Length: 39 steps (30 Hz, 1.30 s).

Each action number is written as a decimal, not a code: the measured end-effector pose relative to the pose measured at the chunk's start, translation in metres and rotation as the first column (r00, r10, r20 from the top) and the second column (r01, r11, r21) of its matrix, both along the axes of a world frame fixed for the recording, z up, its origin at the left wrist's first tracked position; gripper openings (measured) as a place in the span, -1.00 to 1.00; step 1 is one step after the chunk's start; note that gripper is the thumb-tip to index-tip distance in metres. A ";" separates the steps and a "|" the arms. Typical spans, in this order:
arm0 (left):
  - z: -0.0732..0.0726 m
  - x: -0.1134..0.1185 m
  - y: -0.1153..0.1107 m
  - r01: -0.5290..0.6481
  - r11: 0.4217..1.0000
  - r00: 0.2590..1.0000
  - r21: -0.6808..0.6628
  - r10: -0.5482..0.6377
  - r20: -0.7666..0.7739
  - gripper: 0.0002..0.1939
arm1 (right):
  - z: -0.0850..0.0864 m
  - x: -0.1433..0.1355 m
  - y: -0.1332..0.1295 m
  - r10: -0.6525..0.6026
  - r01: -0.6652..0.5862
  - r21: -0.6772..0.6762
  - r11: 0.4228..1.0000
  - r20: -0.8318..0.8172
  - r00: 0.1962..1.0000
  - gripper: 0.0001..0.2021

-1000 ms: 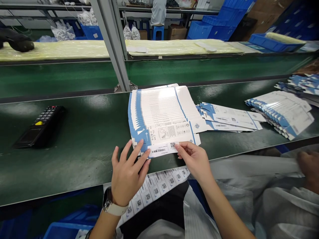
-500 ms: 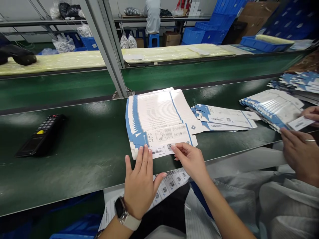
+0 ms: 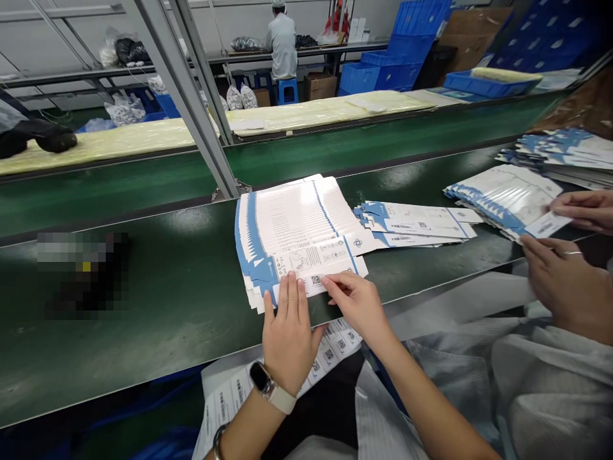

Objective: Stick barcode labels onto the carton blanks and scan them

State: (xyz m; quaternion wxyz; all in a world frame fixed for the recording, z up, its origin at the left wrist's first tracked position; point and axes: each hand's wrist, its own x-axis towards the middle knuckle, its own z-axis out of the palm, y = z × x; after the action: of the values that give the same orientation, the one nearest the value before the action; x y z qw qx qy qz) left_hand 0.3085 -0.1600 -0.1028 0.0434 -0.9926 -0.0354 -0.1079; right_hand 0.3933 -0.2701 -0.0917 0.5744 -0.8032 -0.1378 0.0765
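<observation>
A fanned stack of flat white-and-blue cartons (image 3: 292, 207) lies on the dark green table in front of me. On the nearest carton (image 3: 318, 255), a white label (image 3: 315, 282) with a QR code runs along the near edge. My left hand (image 3: 290, 338) rests flat over the label's left part, fingers stretched out and covering its barcode. At the label's right end, my right hand (image 3: 357, 300) pinches with thumb and forefinger. Below the table edge, a sheet of printed labels (image 3: 335, 348) lies over my lap, partly hidden by my left wrist.
Loose cartons (image 3: 421, 220) lie right of the stack. Farther right, a co-worker's hands (image 3: 555, 275) hold a label (image 3: 547, 225) by another carton pile (image 3: 512, 191). A pixelated dark object (image 3: 90, 275) is at left. A metal post (image 3: 191, 96) rises behind the stack.
My left hand has slid right along the label and now covers the barcode. My right hand keeps its pinch at the label's right end. The view has shifted slightly.
</observation>
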 end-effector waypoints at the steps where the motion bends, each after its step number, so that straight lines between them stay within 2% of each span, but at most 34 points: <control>1: 0.001 0.000 0.000 0.000 1.000 1.000 0.005 0.000 -0.006 -0.27 | 0.000 0.002 -0.003 -0.034 0.037 -0.031 0.999 0.081 0.996 -0.74; 2: 0.001 0.000 0.000 0.001 1.000 1.000 0.009 -0.001 -0.010 -0.28 | -0.001 0.004 -0.008 -0.099 0.112 -0.061 0.992 0.182 0.978 -0.74; 4: 0.002 -0.001 0.000 0.003 1.000 1.000 0.007 -0.002 -0.010 -0.29 | -0.004 0.011 -0.018 -0.264 0.325 -0.105 0.940 0.381 0.886 -0.66; 6: 0.001 -0.001 0.000 0.000 1.000 1.000 -0.008 0.000 -0.002 -0.29 | -0.009 0.018 -0.029 -0.326 0.452 -0.159 0.877 0.495 0.806 -0.60; 7: 0.001 -0.001 -0.001 -0.004 1.000 1.000 -0.014 0.004 0.001 -0.29 | -0.012 0.020 -0.033 -0.308 0.459 -0.198 0.866 0.513 0.801 -0.61; 10: -0.001 0.001 -0.005 -0.030 0.999 0.999 -0.022 0.030 0.011 -0.28 | -0.020 0.023 -0.038 -0.230 0.401 -0.261 0.878 0.504 0.832 -0.66; 14: -0.004 0.014 -0.024 -0.026 0.996 0.999 -0.085 0.028 0.017 -0.26 | -0.025 0.023 -0.036 -0.254 0.422 -0.225 0.878 0.528 0.811 -0.69; 17: -0.005 0.031 -0.043 0.027 0.988 1.000 -0.153 -0.026 0.012 -0.22 | -0.025 0.024 -0.036 -0.250 0.413 -0.216 0.885 0.528 0.812 -0.70; 20: -0.003 0.046 -0.055 0.128 0.963 0.992 -0.237 -0.126 0.025 -0.19 | -0.023 0.024 -0.037 -0.237 0.398 -0.237 0.886 0.507 0.829 -0.70; 22: 0.000 0.048 -0.055 0.256 0.922 0.967 -0.290 -0.249 0.062 -0.22 | -0.022 0.024 -0.038 -0.243 0.397 -0.251 0.883 0.479 0.844 -0.70; 24: 0.002 0.039 -0.050 0.396 0.856 0.918 -0.332 -0.374 0.130 -0.31 | -0.021 0.024 -0.038 -0.259 0.394 -0.247 0.885 0.441 0.859 -0.70; 26: 0.003 0.020 -0.043 0.486 0.792 0.873 -0.370 -0.425 0.239 -0.44 | -0.021 0.025 -0.038 -0.280 0.393 -0.224 0.892 0.408 0.869 -0.72; 28: 0.001 -0.005 -0.035 0.513 0.752 0.849 -0.415 -0.373 0.373 -0.54 | -0.022 0.026 -0.040 -0.304 0.390 -0.177 0.904 0.377 0.875 -0.72; 30: -0.003 -0.030 -0.026 0.498 0.737 0.834 -0.458 -0.261 0.487 -0.57 | -0.025 0.028 -0.043 -0.340 0.386 -0.091 0.918 0.320 0.885 -0.70; 32: -0.007 -0.049 -0.014 0.448 0.759 0.823 -0.473 -0.143 0.550 -0.59 | -0.027 0.029 -0.045 -0.356 0.357 0.034 0.933 0.223 0.908 -0.68; 34: -0.010 -0.060 -0.001 0.370 0.812 0.818 -0.452 -0.053 0.573 -0.62 | -0.026 0.029 -0.048 -0.343 0.318 0.199 0.927 0.101 0.934 -0.67; 36: -0.010 -0.063 0.011 0.298 0.860 0.809 -0.414 0.003 0.588 -0.66 | -0.023 0.029 -0.052 -0.330 0.313 0.356 0.880 -0.013 0.944 -0.66; 39: -0.006 -0.057 0.024 0.254 0.885 0.775 -0.390 0.055 0.630 -0.71 | -0.013 0.039 -0.069 -0.416 0.402 0.514 0.758 -0.093 0.904 -0.64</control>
State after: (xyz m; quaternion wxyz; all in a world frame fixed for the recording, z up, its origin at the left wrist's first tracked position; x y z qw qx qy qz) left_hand 0.2512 -0.1355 -0.1088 -0.2096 -0.8821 -0.0178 -0.4214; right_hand 0.4323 -0.3395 -0.1052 0.7709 -0.6285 0.0178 -0.1015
